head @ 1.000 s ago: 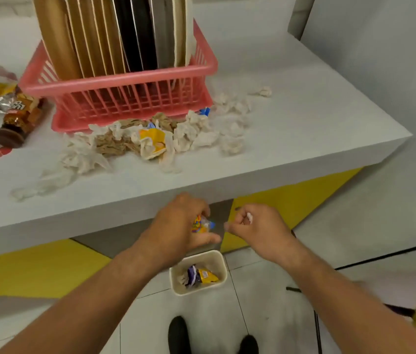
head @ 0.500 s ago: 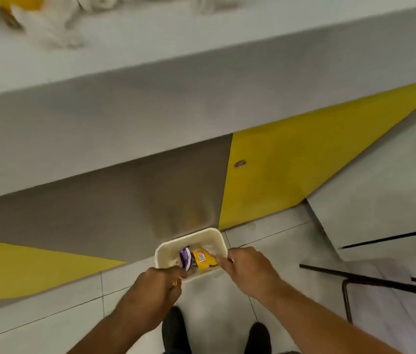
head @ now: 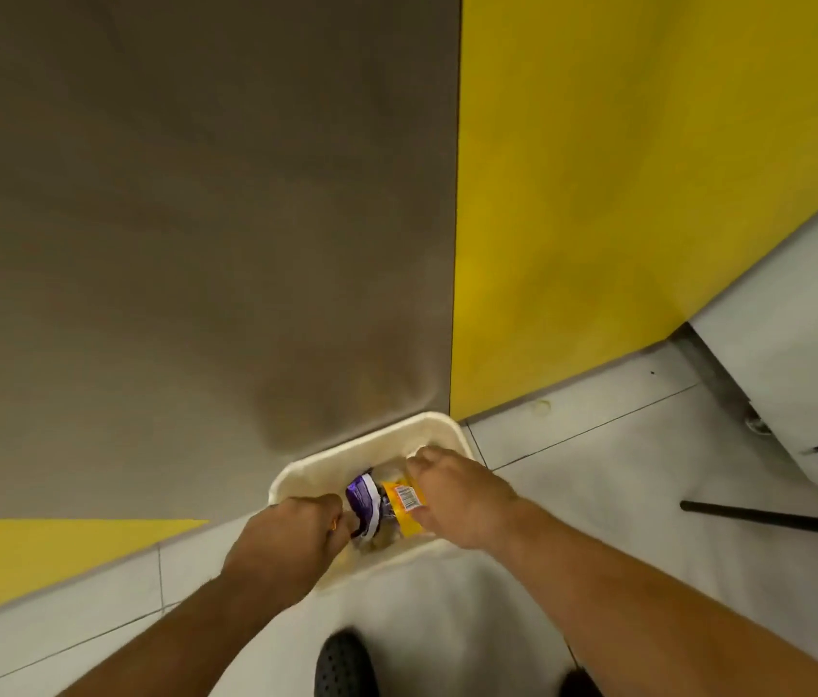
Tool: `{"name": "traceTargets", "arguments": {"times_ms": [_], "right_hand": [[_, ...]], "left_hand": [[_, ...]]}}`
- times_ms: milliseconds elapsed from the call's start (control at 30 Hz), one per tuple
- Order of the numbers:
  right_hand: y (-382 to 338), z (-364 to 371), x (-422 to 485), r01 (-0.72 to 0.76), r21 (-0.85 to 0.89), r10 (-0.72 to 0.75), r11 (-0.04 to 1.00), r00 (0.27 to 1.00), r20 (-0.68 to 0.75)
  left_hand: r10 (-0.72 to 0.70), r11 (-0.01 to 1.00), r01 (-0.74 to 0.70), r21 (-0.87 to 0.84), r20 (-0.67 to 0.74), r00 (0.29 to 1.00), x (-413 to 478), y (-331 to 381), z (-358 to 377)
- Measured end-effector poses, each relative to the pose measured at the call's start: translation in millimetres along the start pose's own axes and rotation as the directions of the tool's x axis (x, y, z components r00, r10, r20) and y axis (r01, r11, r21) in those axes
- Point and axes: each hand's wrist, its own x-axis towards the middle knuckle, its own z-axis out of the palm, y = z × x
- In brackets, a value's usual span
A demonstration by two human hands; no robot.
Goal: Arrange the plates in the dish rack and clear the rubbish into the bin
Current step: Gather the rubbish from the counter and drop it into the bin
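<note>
While both hands work at the bin (head: 364, 443) on the floor, I read the head view as the rubbish-dropping step. The left hand (head: 286, 540) is curled round an orange scrap (head: 334, 524) at the near rim. The right hand (head: 457, 495) is curled over the bin; whether it holds anything I cannot tell. A purple wrapper (head: 364, 500) and a yellow wrapper (head: 404, 513) lie inside. Next I must release over the opening. Half a second ago the hands were short of the bin and the table edge showed.
</note>
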Motion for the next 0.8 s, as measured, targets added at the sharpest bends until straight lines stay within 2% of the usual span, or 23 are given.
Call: {"name": "traceTargets", "arguments": {"times_ms": [133,200,300,333,367,400,467,500,533,567,667,733,800], "right_hand": [[10,-19,-33,0.054,0.07,-0.043,0.996,0.988,-0.146],[15,-25,-51,0.053,0.112,-0.028,0.992,0.977,-0.214],[25,-28,-71,0.027,0.175,0.02,0.984,0.965,-0.263],[29,-27,-76,0.015,0.199,0.041,0.98,0.961,-0.275],[33,-26,-79,-0.003,0.228,0.068,0.974,0.958,-0.277],[37,-25,-81,-0.018,0.263,0.093,0.965,0.957,-0.274],[41,-26,-83,-0.029,0.335,0.127,0.942,0.953,-0.275],[41,-28,-85,-0.035,0.362,0.144,0.932,0.949,-0.279],[41,-30,-88,-0.044,0.376,0.159,0.926,0.946,-0.282],[39,-35,-93,-0.055,0.382,0.173,0.923,0.944,-0.281],[26,-58,-111,-0.064,0.384,0.188,0.921,0.937,-0.295],[12,-84,-125,-0.055,0.381,0.182,0.923,0.934,-0.307],[-3,-119,-143,-0.033,0.382,0.167,0.924,0.931,-0.323]], "left_hand": [[0.082,0.995,-0.091,0.041,0.188,0.979,47,13,48],[0.035,0.999,-0.03,-0.02,0.316,0.948,64,15,71],[-0.064,0.997,0.081,-0.012,0.51,0.858,86,19,101],[-0.047,0.998,0.058,-0.004,0.55,0.834,92,23,104],[-0.02,0.994,0.079,-0.08,0.57,0.821,98,26,108],[0.011,0.961,0.146,-0.236,0.558,0.83,102,30,108],[-0.012,0.783,0.292,-0.549,0.456,0.89,102,40,94],[-0.082,0.704,0.362,-0.611,0.437,0.896,100,43,85],[-0.136,0.683,0.408,-0.605,0.444,0.886,95,47,73],[-0.128,0.728,0.388,-0.565,0.444,0.887,87,48,61],[-0.064,0.753,0.391,-0.529,0.533,0.844,49,55,5],[-0.058,0.837,0.286,-0.467,0.444,0.894,22,57,-38],[-0.042,0.907,0.154,-0.391,0.28,0.959,-11,64,-89]]}}
